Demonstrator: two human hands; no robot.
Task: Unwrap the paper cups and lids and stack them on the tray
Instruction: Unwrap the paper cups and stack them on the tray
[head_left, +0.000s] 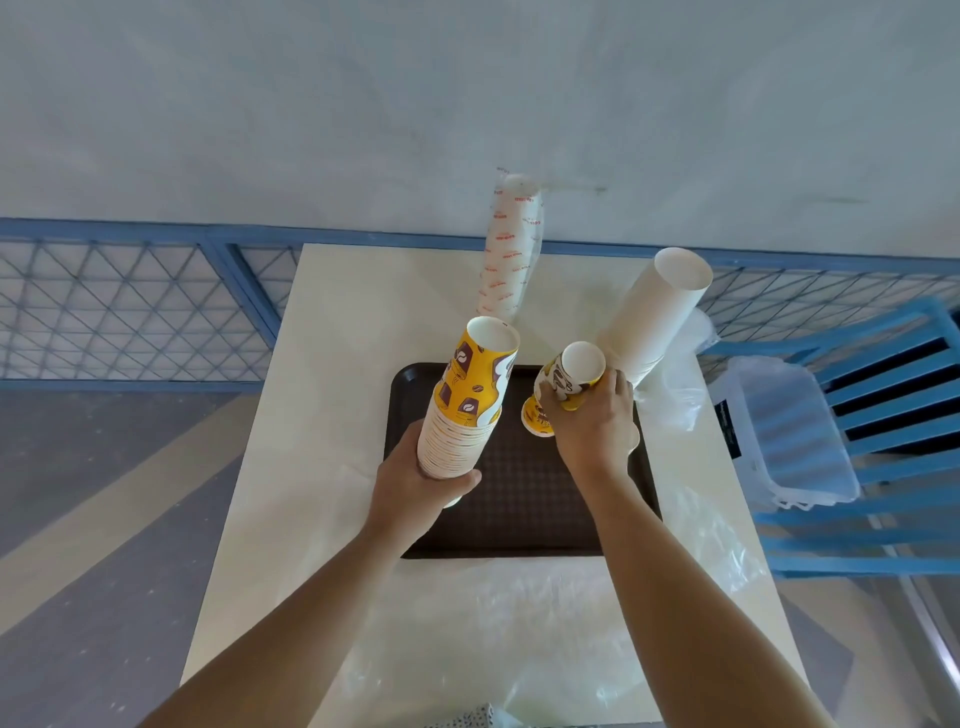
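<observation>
left hand (415, 480) curled, gripping tall cup stack (467, 400) | right hand (592, 423) curled, gripping short cup stack (563, 382) | both forearms extended forward

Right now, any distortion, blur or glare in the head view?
Head view: wide-angle bend, the blue railing tilts and the table splays; light soft, shadows faint, no glare; the clear plastic wrap washes out against the pale top; the yellow cup stack in the left hand and the short cup stack in the right hand read sharp.

yellow-and-brown bean-print cups (470, 395), plain white cups (657, 312), dark-brown tray (519, 519)
</observation>
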